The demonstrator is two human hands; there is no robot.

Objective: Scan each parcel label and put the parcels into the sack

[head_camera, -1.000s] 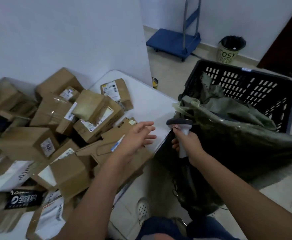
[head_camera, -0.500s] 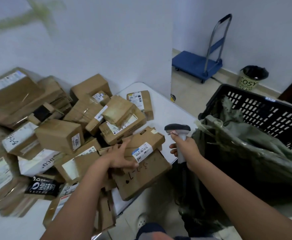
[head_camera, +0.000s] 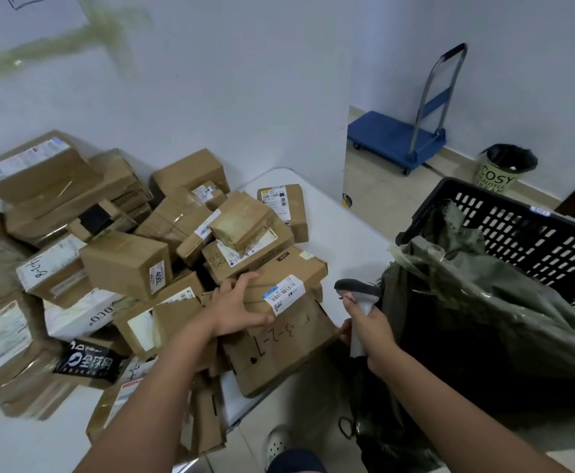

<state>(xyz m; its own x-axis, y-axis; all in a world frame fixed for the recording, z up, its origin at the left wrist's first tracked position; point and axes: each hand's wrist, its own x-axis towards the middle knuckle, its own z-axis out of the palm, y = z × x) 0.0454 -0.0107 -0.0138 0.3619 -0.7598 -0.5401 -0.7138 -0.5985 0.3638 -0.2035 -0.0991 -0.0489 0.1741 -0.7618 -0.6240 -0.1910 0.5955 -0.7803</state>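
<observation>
Both hands busy: left hand (head_camera: 236, 308) grips a labelled parcel (head_camera: 281, 285), right hand (head_camera: 369, 327) clasps the scanner (head_camera: 359, 295)

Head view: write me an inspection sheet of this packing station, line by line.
Surface: white table, mostly buried in cardboard.
Job's things: flat parcel with barcode label facing up; scanner beside it; green sack open inside black crate.
Clutter: parcel pile; box marked 3-2-7 overhangs the table edge.
Grippers: left hand grips the flat parcel; right hand holds the scanner.
Cables: dark cord below the scanner, near the floor.
Surroundings: blue trolley, lined bin, white wall.
</observation>
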